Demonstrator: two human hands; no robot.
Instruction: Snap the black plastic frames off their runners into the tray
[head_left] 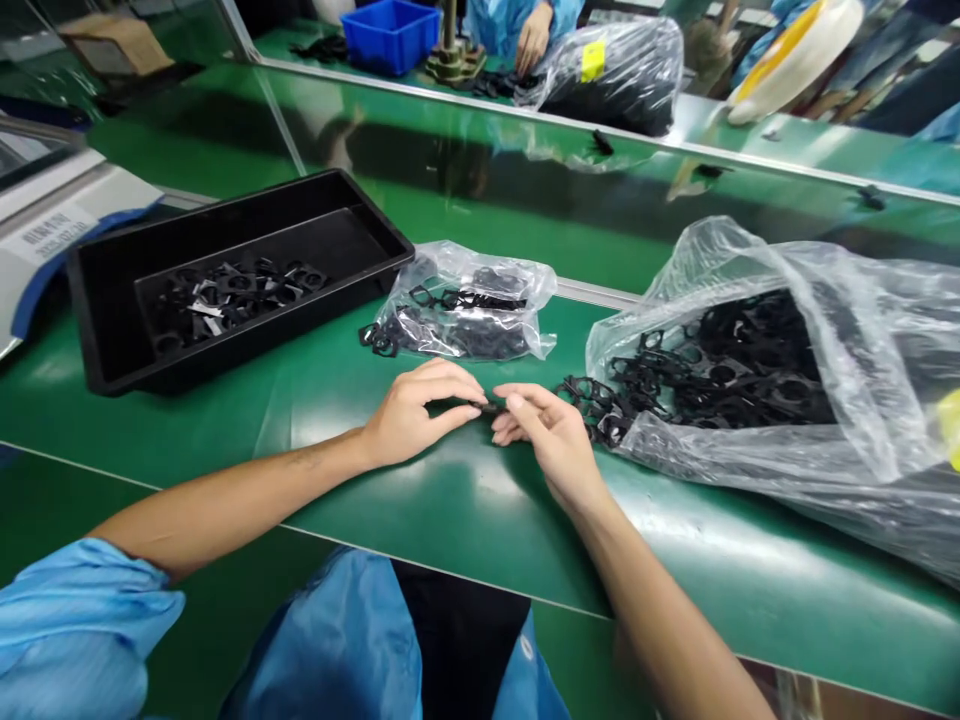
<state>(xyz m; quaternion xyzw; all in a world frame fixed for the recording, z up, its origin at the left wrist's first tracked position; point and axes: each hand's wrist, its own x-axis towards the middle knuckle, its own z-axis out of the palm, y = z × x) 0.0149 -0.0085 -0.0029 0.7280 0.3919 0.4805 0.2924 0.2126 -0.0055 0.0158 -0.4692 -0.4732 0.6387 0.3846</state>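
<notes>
My left hand and my right hand meet over the green table, fingertips pinched together on a small black plastic part held between them. Just right of my right hand a large clear bag spills black ring-shaped parts onto the table. A smaller clear bag of similar parts lies just beyond my hands. A black tray with several black parts in it sits at the left.
A white machine stands at the far left edge. Across the conveyor, another person's hand works beside a blue bin and a dark filled bag. My blue sleeve and smock fill the bottom.
</notes>
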